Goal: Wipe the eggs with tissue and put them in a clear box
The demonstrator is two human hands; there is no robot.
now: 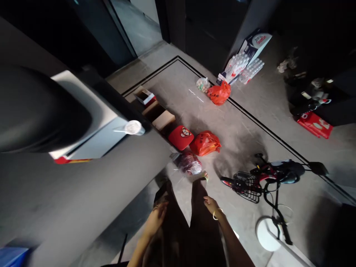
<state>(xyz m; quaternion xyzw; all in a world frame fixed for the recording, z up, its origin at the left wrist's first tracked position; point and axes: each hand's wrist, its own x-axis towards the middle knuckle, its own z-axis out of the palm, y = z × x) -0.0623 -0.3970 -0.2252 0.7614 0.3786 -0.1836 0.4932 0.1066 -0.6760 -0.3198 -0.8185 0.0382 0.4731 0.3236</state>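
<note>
The two hands are apart, each beside a leg of the dark trousers (191,237). The right hand (211,205), with a bracelet (217,214) at its wrist, hangs with loosely bent fingers and holds nothing visible; the left hand (159,215) is dim, and I cannot tell whether its fingers close on anything. Ahead of both, just past the feet, lies a clear plastic bag (190,164) with dark red contents, neither hand touching it. A tied red bag (205,143) sits just beyond, beside a red item with a printed cartoon (180,138).

To the left of the left hand, the edge of a grey counter (111,181) slants forward, limiting room on that side. Right of the right hand, bare floor (215,187) runs to a bicycle (271,174), its basket nearest. Wider open floor stretches ahead, beyond the bags.
</note>
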